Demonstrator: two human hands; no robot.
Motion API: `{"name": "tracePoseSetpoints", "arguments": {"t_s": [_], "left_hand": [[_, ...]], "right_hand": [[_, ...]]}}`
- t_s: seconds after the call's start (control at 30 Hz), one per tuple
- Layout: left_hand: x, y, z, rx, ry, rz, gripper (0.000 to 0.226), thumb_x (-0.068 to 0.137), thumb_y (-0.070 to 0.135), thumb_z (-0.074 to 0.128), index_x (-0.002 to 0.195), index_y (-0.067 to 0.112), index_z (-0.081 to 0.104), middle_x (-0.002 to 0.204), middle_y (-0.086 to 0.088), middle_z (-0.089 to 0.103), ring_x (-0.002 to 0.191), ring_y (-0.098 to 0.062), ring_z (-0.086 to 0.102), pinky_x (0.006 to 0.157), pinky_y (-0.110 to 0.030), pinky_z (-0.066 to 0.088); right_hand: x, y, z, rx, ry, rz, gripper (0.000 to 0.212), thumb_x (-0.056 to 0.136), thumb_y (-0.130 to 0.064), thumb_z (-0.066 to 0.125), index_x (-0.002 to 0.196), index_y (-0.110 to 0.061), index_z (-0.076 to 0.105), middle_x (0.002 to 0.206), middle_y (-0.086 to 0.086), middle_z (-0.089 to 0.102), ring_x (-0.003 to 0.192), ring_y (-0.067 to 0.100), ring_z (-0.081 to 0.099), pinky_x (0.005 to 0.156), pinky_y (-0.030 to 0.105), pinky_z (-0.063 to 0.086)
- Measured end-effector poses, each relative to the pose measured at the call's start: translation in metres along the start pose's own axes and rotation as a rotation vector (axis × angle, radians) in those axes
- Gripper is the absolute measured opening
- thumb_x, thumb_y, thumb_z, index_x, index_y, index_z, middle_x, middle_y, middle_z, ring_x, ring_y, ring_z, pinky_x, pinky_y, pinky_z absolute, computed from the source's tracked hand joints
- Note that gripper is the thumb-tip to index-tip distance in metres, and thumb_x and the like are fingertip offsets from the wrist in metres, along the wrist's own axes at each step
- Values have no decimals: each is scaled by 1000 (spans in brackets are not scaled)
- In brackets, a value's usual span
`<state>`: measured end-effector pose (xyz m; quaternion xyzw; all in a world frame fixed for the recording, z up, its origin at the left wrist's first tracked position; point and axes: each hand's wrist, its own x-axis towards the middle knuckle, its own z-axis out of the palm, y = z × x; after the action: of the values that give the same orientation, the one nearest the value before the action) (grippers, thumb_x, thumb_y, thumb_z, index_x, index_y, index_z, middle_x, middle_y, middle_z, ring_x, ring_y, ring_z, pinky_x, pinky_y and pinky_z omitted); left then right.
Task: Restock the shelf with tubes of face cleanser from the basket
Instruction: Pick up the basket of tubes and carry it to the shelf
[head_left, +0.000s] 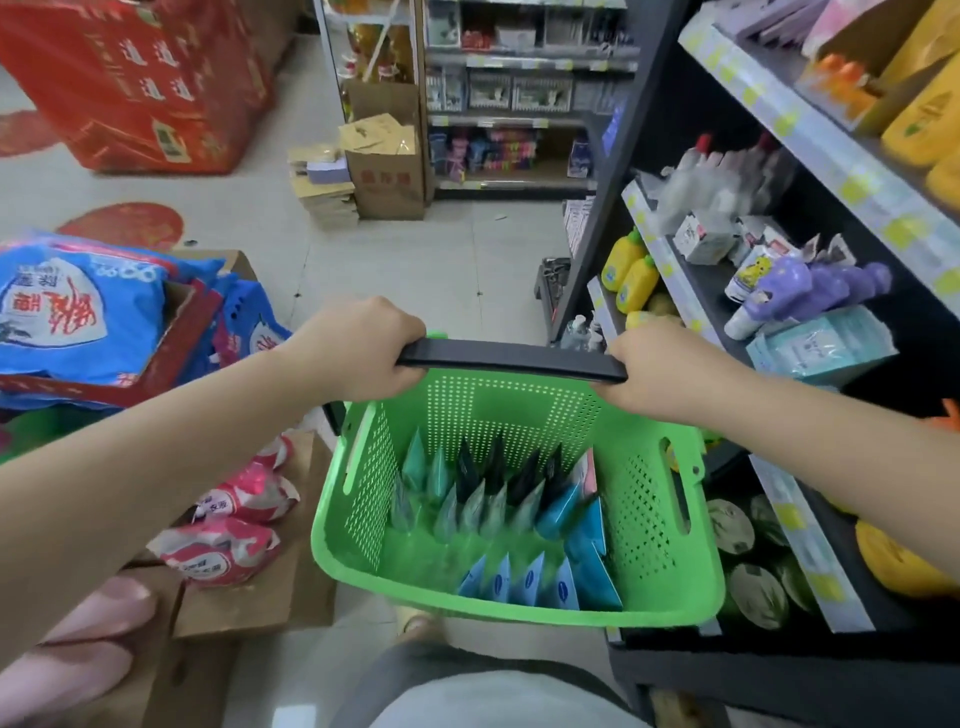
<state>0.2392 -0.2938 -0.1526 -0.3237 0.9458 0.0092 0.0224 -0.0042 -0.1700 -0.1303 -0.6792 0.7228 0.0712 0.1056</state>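
**Basket of cleanser tubes held by both hands beside the shelf**

The tubes of face cleanser (498, 514) stand upright inside the green basket (670, 561), crimped ends up, in rows. The front row has four light blue tubes. Behind them the tubes are teal, grey-green and black, with a few brighter blue ones at the right side and one pink one against the right wall. Motion blur and overlap keep these back rows from being counted exactly; at least a dozen tips show.

The basket is perforated plastic with a slot in each side wall, and it has one black handle (511, 358) across its far end. Both hands grip this handle: the left hand (358, 345) is curled round its left end, the right hand (660, 364) round its right end, fingers wrapped under the bar.

Just to the right stands the dark shelf (675, 270), several tiers showing, with two yellow bottles (628, 270) at the near end of one tier and purple bottles (810, 286) further along. To the left lie blue bags (78, 306) in an open carton, and two pink packs (228, 525) lie on cardboard below them. A brown cardboard box (387, 176) stands on the floor ahead.
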Motion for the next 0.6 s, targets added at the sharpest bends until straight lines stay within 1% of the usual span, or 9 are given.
{"name": "tracePoseSetpoints", "arguments": {"t_s": [0.07, 0.13, 0.2, 0.27, 0.37, 0.47, 0.6], "left_hand": [[25, -19, 6, 6, -45, 36, 19, 83, 31, 52, 71, 20, 43, 62, 3, 45, 65, -24, 49, 56, -28, 39], [51, -38, 12, 29, -89, 83, 17, 84, 33, 51, 75, 22, 44, 70, 1, 51, 69, -25, 54, 57, -27, 39], [77, -56, 18, 32, -122, 140, 16, 85, 36, 50, 76, 23, 44, 73, 1, 53, 75, -25, 59, 59, -27, 42], [102, -70, 25, 26, -146, 208, 17, 84, 36, 50, 76, 24, 43, 72, 1, 50, 77, -26, 60, 61, -28, 43], [142, -90, 36, 35, -158, 301, 17, 84, 36, 49, 76, 23, 42, 69, 3, 48, 74, -24, 59, 64, -28, 47], [180, -103, 43, 48, -173, 364, 16, 85, 35, 48, 76, 23, 43, 68, 4, 49, 70, -22, 57, 63, -27, 47], [234, -113, 51, 55, -181, 421, 14, 85, 33, 47, 76, 23, 44, 69, 4, 51, 71, -23, 59, 64, -26, 46]], "right_hand": [[21, 1, 0, 35, -36, 32, 41, 89, -32, 55, 56, -30, 32, 57, 0, 39, 51, 9, 35, 44, 23, 24], [45, 5, 5, 43, -58, 80, 39, 88, -36, 56, 57, -27, 34, 58, 0, 41, 54, 15, 41, 44, 23, 25], [68, 11, 12, 40, -91, 140, 37, 87, -40, 57, 58, -23, 39, 59, 0, 43, 59, 21, 47, 45, 25, 30], [86, 15, 19, 60, -123, 182, 37, 86, -41, 57, 59, -22, 41, 59, 0, 45, 56, 18, 46, 46, 27, 33], [110, 19, 26, 106, -144, 255, 36, 87, -39, 57, 59, -22, 42, 59, -1, 44, 52, 14, 42, 46, 27, 32], [133, 29, 31, 170, -156, 319, 34, 87, -34, 57, 60, -22, 41, 59, -2, 43, 50, 11, 40, 47, 25, 32], [166, 51, 37, 210, -133, 365, 33, 87, -32, 56, 60, -22, 41, 58, -3, 44, 49, 10, 39, 45, 24, 30]]}}
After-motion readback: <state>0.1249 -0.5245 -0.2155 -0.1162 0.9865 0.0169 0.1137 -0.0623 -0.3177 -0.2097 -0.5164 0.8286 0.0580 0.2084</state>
